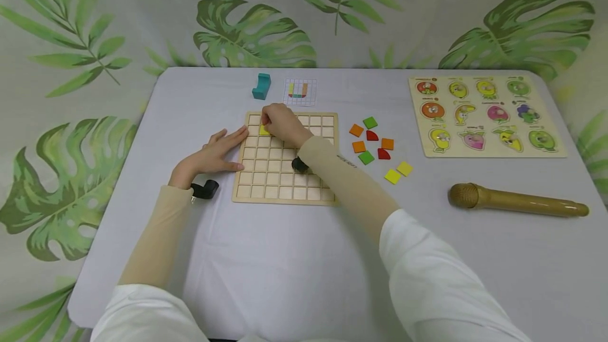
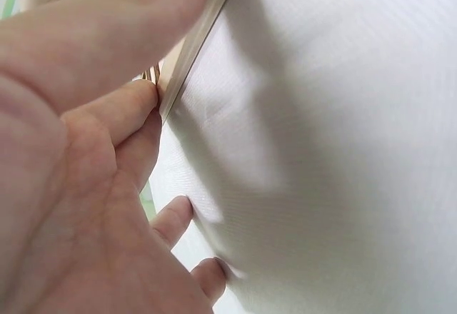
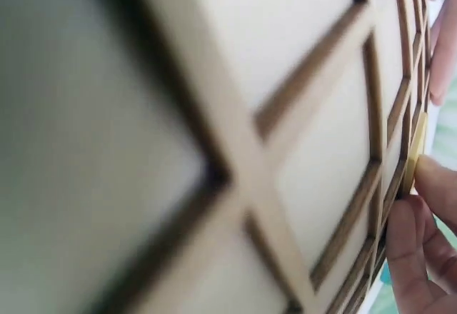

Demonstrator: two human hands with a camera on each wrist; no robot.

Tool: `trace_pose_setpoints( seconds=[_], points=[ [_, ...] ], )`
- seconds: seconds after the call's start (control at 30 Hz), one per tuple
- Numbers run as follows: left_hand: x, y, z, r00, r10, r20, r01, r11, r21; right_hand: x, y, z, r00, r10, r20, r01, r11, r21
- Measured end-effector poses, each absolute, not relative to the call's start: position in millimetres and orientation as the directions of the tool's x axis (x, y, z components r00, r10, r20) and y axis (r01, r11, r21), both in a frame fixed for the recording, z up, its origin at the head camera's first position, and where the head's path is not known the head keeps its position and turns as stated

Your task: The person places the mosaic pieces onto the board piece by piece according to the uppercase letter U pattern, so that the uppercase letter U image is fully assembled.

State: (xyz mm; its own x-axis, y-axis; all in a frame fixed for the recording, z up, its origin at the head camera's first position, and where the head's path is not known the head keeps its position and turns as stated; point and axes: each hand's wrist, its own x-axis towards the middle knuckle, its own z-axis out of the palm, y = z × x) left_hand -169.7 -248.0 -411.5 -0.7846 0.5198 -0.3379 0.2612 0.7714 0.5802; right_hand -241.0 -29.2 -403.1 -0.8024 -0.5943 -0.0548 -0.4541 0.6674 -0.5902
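A wooden grid board lies on the table, its cells divided by raised strips. My right hand is over its upper left part, fingertips bent down at a yellow tile. In the right wrist view, the thumb and fingers pinch at this yellow tile, which stands tilted against the grid; the hand partly covers it. My left hand lies at the board's left edge, fingers extended, with the thumb and fingertips touching the rim. The left wrist view shows these fingers against the wooden edge.
Right of the board lie loose orange, green, red and yellow tiles. A pattern card and a teal block sit behind it. Further right are a fruit puzzle board and a brown microphone.
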Motion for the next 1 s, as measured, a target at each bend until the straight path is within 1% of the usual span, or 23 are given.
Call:
trace_pose_setpoints(
  seconds=[0.1,0.3,0.57,0.73,1.0],
  points=[
    [-170.1,-246.7,-411.3,-0.783,0.520,-0.341,0.259,0.771,0.582,-240.6,-27.3,-405.8,-0.819,-0.572,-0.048,-0.419,0.653,-0.631],
    [-169.5,-243.6,-410.5,-0.784,0.518,-0.341,0.251,0.767,0.590,-242.5,-8.6,-404.8,-0.858,-0.507,-0.075,-0.258,0.554,-0.791],
    [-169.1,-243.3,-409.6,-0.789,0.512,-0.341,0.247,0.771,0.587,-245.1,58.7,-385.1,-0.838,-0.533,-0.120,-0.141,0.424,-0.894],
    [-169.2,-244.7,-410.6,-0.789,0.514,-0.336,0.253,0.771,0.584,-242.8,110.7,-374.9,-0.845,-0.507,-0.170,-0.048,0.389,-0.920],
    [-169.6,-246.5,-413.6,-0.789,0.514,-0.338,0.250,0.769,0.588,-225.4,181.3,-369.2,-0.882,-0.440,-0.171,-0.046,0.440,-0.897]
  ],
)
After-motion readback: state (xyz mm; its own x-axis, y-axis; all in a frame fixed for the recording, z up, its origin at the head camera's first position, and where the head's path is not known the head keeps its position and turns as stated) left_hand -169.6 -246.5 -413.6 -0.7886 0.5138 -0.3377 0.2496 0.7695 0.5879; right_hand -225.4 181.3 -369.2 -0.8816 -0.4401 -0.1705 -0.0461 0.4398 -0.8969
